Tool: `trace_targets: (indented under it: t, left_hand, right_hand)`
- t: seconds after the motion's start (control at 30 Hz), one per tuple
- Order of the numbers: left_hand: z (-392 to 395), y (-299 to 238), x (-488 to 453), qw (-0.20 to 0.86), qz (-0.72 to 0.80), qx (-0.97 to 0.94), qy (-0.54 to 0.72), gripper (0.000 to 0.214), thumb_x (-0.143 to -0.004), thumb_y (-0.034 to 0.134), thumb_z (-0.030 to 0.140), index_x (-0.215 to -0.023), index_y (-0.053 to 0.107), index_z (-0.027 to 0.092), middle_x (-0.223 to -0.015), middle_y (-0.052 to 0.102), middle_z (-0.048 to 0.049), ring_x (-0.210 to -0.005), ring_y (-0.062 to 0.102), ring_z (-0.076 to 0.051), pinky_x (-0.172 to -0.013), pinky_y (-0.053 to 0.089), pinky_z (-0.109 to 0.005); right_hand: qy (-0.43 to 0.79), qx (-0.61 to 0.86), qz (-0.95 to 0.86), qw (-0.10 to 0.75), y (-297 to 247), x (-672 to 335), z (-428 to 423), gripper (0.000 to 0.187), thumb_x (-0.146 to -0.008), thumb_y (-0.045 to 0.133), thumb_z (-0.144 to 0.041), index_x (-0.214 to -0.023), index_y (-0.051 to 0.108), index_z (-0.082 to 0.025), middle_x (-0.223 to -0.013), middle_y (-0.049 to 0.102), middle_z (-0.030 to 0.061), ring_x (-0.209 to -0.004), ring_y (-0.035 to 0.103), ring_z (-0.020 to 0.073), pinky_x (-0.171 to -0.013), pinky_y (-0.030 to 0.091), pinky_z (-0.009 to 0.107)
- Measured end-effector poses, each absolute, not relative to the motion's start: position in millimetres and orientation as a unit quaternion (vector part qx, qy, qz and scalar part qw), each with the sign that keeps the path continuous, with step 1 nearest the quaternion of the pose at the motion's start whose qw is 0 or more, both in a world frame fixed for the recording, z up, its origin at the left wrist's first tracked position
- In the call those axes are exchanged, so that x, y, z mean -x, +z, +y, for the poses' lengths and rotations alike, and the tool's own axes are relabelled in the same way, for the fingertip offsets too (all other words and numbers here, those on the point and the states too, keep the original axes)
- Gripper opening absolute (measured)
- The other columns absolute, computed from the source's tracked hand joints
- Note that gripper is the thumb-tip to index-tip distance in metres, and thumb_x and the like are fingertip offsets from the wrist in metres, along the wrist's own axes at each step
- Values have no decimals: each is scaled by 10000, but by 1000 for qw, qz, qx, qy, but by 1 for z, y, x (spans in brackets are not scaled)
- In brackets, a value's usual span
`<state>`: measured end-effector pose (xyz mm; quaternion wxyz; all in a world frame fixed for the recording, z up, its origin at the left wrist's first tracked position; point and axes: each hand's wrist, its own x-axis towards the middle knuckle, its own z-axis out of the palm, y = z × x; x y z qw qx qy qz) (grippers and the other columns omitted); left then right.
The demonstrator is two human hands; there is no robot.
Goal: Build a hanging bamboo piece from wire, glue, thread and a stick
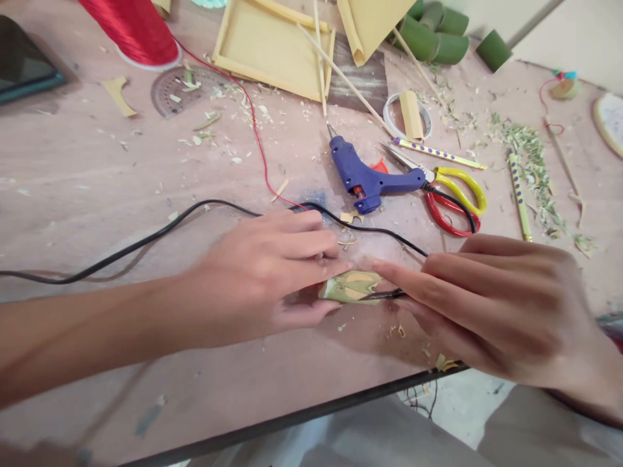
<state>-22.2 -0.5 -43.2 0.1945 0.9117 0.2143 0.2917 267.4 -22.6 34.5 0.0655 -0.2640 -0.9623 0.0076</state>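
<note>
Right hand closest to me, at the near edge of the desk, toward its right: thumb and fingers pinching a thin dark tool, index stretched toward the far side of the work. Left hand opposite, thumb and index pinching the left end of a short green piece, round-sided, lying on its side. Piece is between both hands, in from the desk's near edge; tool's end lies against its near side. From where I stand, can't tell if the piece touches the desktop.

Progress: partway, I'd judge. Pale yellow leaf-like shapes are there on the upper side, green around them. Cut in or stuck on, can't say. Underside hidden, so what's left there is unclear. Heaped green shavings toward the desk's right edge suggest plenty of paring done.

No hand on the rest. Blue glue gun lies beyond the hands, red-and-yellow scissors just beside its handle. Black cord runs in from the desk's left side. Toward the far edge: red thread spool, shallow yellow tray, green tubes.
</note>
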Motion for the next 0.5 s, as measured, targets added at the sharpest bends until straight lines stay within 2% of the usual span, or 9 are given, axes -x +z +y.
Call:
trace_targets:
  t: [0.3,0.5]
  left_hand:
    - [0,-46,23,191,225,-913,280,128,-1060,675,315,-1086,751,216,-1005,778,-69,-882,639,-256,-771,524,-399]
    - [0,-47,23,220,228,-903,291,77,-1028,727,284,-1057,732,213,-969,783,-54,-845,612,-244,-740,507,-408]
  right_hand:
    - [-22,264,-962,67,25,-262,-20,336,-1087,685,-256,-1409,694,-161,-841,731,-31,-658,493,142,-651,366,339]
    - [-47,244,-967,61,22,-257,-20,296,-1087,670,-233,-1364,703,-136,-789,672,-42,-680,497,134,-665,357,335]
